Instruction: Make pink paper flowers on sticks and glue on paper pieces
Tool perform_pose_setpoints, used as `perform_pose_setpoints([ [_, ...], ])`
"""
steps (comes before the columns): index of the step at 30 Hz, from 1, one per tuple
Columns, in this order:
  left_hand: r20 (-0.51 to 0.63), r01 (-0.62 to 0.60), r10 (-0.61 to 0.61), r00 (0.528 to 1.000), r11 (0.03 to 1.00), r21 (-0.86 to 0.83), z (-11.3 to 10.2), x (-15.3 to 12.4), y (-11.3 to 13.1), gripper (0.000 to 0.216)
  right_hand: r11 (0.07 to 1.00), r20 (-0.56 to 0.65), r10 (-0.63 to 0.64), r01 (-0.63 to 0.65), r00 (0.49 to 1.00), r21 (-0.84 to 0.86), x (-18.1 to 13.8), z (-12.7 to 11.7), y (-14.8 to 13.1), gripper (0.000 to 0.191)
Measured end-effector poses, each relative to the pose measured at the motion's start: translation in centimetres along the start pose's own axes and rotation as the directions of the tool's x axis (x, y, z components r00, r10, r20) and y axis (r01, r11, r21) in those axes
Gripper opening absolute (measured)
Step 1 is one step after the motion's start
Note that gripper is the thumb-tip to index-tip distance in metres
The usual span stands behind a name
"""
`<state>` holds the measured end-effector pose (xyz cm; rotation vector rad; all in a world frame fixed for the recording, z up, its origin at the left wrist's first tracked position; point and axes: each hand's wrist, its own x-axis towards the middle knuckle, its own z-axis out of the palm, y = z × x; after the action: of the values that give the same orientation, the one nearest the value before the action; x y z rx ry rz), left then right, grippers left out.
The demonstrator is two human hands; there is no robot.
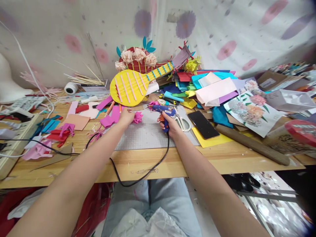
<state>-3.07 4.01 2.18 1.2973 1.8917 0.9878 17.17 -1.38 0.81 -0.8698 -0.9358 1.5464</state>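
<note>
My right hand [170,124] is wrapped round the handle of a blue hot glue gun [163,109] with an orange trigger. Its nozzle points left, towards a bit of pink paper. From the gun's handle a black cord [148,171] loops down over the table edge and away to the left. To the left, my left hand [127,116] is closed at a bright pink paper flower [138,117], which sticks out on the hand's right side. Both hands are over a grey cutting mat [145,140]. White-handled scissors [183,122] lie just right of the glue gun.
A yellow paper lute [128,87] leans at the back before paper flowers [138,56]. Coloured paper sheets [214,89] are heaped at right. A phone [203,124], a wooden stick [251,144] and a plastic tub [292,136] lie nearer. Paper scraps [77,121] and a power strip [19,144] are left.
</note>
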Motion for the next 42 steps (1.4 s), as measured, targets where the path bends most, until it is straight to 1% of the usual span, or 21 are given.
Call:
perform_pose_setpoints([
  [3, 0.022, -0.013, 0.012, 1.0, 0.998, 0.06, 0.1, 0.1, -0.2, 0.03, 1.0, -0.003, -0.001, 0.001, 1.0, 0.002, -0.1, 0.1, -0.1, 0.04],
  [5, 0.034, 0.001, -0.003, 0.999, 0.998, 0.067, 0.2, 0.0, -0.1, 0.032, 1.0, -0.001, -0.002, 0.002, 1.0, 0.001, -0.1, 0.1, -0.1, 0.041],
  [7, 0.057, 0.057, -0.059, 0.997, 0.998, 0.025, 0.2, -0.3, 0.2, 0.033, 1.0, 0.002, -0.011, 0.011, 1.0, -0.003, 0.0, 0.1, 0.0, 0.041],
  [9, 0.103, 0.137, -0.131, 0.986, 0.989, -0.048, 0.2, -0.9, 0.7, 0.031, 1.0, 0.006, -0.019, 0.019, 1.0, -0.008, 0.0, 0.1, 0.1, 0.042],
  [12, 0.172, 0.21, -0.187, 0.967, 0.969, -0.13, -0.1, -1.6, 1.5, 0.024, 1.0, 0.007, -0.018, 0.018, 1.0, -0.006, 0.0, 0.1, 0.1, 0.042],
  [15, 0.196, 0.223, -0.189, 0.962, 0.96, -0.17, -0.1, -2.1, 1.7, 0.018, 1.0, -0.003, -0.007, 0.007, 1.0, -0.009, -0.1, 0.3, -0.1, 0.042],
  [21, 0.242, 0.248, -0.171, 0.955, 0.909, -0.335, 0.3, -2.0, 1.3, 0.015, 1.0, -0.007, 0.002, -0.002, 1.0, -0.01, -0.3, 0.5, -0.2, 0.043],
  [23, 0.273, 0.244, -0.148, 0.951, 0.901, -0.36, 0.3, -2.0, 1.1, 0.009, 1.0, -0.001, 0.002, -0.002, 1.0, 0.0, -0.3, 0.5, -0.2, 0.043],
  [26, 0.344, 0.254, -0.117, 0.932, 0.887, -0.385, 0.2, -2.0, 0.8, 0.003, 1.0, 0.018, 0.0, 0.0, 1.0, 0.0, -0.2, 0.4, 0.0, 0.042],
  [29, 0.375, 0.264, -0.106, 0.921, 0.879, -0.398, 0.2, -1.8, 0.7, 0.006, 1.0, 0.024, 0.006, -0.006, 1.0, -0.014, -0.1, 0.2, 0.1, 0.041],
  [34, 0.372, 0.266, -0.11, 0.922, 0.877, -0.4, 0.4, -1.6, 0.9, 0.015, 1.0, 0.021, 0.009, -0.009, 1.0, -0.007, 0.0, 0.0, 0.3, 0.039],
  [39, 0.401, 0.335, -0.143, 0.905, 0.819, -0.466, 0.5, -1.6, 1.0, 0.038, 1.0, 0.023, 0.003, -0.003, 1.0, 0.005, 0.1, 0.0, 0.3, 0.038],
  [41, 0.4, 0.344, -0.146, 0.905, 0.804, -0.485, 0.6, -1.6, 0.9, 0.041, 1.0, 0.029, -0.002, 0.002, 1.0, 0.008, 0.1, 0.0, 0.3, 0.038],
  [42, 0.386, 0.341, -0.151, 0.91, 0.804, -0.488, 0.5, -1.6, 0.9, 0.038, 1.0, 0.032, -0.004, 0.004, 0.999, 0.008, 0.1, 0.0, 0.2, 0.038],
])
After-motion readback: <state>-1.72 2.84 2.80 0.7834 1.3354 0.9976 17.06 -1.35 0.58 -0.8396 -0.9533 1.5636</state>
